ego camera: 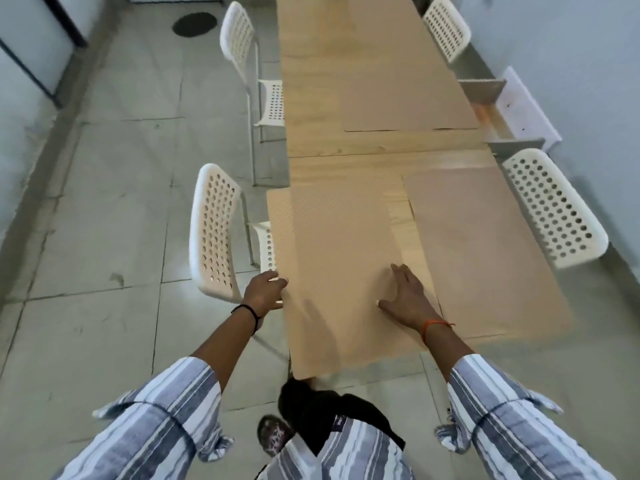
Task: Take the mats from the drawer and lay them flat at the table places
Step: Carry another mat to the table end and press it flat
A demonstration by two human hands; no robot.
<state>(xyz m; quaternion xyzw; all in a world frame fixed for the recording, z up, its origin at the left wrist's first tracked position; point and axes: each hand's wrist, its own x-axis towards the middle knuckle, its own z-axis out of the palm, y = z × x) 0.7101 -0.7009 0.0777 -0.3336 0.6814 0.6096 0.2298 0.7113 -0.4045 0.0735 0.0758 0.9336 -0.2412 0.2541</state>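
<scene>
A tan mat (332,258) lies at the near left place of the long wooden table (311,109), its left edge hanging past the table side. My left hand (265,289) grips that left edge near the corner. My right hand (408,297) presses flat on the mat's right part, fingers spread. A second mat (485,251) lies flat at the near right place. A third mat (405,102) lies flat farther along the right side. The white drawer (509,112) stands pulled out at the table's right side, and no mat shows in it.
Two white perforated chairs (216,230) (242,46) stand on the table's left side and two more (554,209) (446,27) on the right. Grey tiled floor runs along the left. A wall is close on the right. A dark round mat (194,24) lies on the far floor.
</scene>
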